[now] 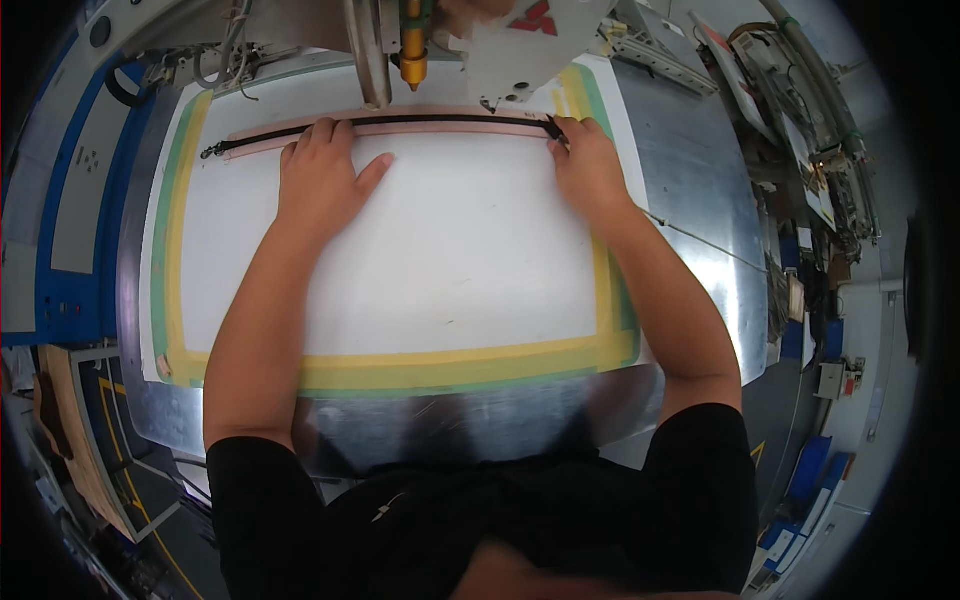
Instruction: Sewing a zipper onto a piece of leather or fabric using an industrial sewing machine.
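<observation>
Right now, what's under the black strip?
A pink strip shows along both edges of the black strip, with the white sheet around it. The surface directly beneath the black is covered; the left hand and right hand hide more.

blue cabinet with grey panel point(85, 190): well left of left hand point(322, 175) | wooden board point(95, 470) beside metal frame: left of same hand, bodyward | thick grey hose point(806, 55): well right of right hand point(588, 170) | blue bin-like item point(810, 468): right of that hand, bodyward
</observation>
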`<state>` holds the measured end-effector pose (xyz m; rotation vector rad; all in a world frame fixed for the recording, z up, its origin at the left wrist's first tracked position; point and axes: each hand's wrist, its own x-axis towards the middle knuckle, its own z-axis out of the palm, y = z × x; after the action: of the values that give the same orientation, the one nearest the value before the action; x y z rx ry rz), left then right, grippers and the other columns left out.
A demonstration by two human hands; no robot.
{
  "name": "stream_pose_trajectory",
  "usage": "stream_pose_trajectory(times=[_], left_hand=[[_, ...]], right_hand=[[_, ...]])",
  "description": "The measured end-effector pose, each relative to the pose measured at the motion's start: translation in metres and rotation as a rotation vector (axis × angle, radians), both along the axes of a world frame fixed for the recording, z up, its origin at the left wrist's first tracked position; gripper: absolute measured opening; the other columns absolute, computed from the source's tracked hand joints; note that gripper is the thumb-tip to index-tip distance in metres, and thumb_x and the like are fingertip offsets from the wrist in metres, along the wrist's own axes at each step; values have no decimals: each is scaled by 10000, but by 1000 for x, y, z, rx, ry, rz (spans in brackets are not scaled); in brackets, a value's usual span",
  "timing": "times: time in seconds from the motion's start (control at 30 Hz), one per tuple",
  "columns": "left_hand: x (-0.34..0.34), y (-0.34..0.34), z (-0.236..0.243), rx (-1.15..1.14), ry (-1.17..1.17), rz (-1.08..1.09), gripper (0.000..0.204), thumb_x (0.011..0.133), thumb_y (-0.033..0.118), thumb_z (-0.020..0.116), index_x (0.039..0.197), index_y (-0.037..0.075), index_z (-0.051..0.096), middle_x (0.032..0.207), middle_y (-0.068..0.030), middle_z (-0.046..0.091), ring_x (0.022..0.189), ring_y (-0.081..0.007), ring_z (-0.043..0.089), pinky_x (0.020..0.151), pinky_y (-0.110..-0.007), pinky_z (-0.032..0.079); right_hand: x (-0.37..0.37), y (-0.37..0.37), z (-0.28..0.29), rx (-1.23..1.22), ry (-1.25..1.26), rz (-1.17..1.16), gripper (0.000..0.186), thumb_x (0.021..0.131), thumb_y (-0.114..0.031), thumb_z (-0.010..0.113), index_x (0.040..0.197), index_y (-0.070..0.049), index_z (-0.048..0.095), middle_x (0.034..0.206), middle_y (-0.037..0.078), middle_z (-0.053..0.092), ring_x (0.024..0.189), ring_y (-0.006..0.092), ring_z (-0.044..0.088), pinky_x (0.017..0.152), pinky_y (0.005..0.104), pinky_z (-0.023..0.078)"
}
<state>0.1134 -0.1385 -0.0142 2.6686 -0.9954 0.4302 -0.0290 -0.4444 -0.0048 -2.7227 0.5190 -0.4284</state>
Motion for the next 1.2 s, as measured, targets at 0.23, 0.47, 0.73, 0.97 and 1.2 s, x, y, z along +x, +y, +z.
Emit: stream_pose_trajectory(times=[0.23, 0.47, 0.73, 0.97, 1.2], left_hand=[[2, -1, -1, 11, -5, 10, 571, 928, 486, 730, 1224, 1, 667, 1243, -159, 648, 1193, -348, 620, 1016, -505, 455], [2, -1, 1, 9, 9, 6, 559, 927, 481, 732, 1210, 3, 670, 1230, -157, 650, 1185, -350, 624, 1011, -502, 458], [1, 0, 3, 24, -2, -1, 562, 952, 457, 714, 1263, -7, 651, 1259, -169, 646, 1192, -355, 617, 1025, -494, 459], [1, 1, 3, 25, 39, 14, 571, 958, 458, 707, 1279, -8, 642, 1283, -180, 637, 1227, -362, 598, 1054, -496, 444], [2, 4, -3, 5, -20, -7, 543, 952, 452, 716, 1232, -8, 646, 1231, -166, 648, 1164, -364, 619, 1013, -499, 459]], right_hand=[[5, 5, 1, -40, -14, 18, 325, 996, -112, 640, 1299, 3, 668, 1132, 225, 646, 1026, 423, 676, 906, 485, 556], [14, 16, -1, -50, -36, 34, 295, 988, -107, 638, 1258, 3, 684, 1118, 228, 651, 1012, 422, 683, 889, 486, 561], [14, 16, -6, -74, -54, 42, 280, 994, -102, 614, 1243, 0, 694, 1123, 236, 651, 981, 433, 692, 875, 487, 570], [17, 14, -3, -88, -34, -29, 285, 993, -109, 611, 1248, -9, 689, 1154, 229, 657, 1006, 439, 687, 885, 502, 563], [9, -3, 12, 100, -93, -36, 392, 991, -209, 666, 1342, -39, 629, 1057, 188, 675, 974, 385, 697, 859, 473, 556]])
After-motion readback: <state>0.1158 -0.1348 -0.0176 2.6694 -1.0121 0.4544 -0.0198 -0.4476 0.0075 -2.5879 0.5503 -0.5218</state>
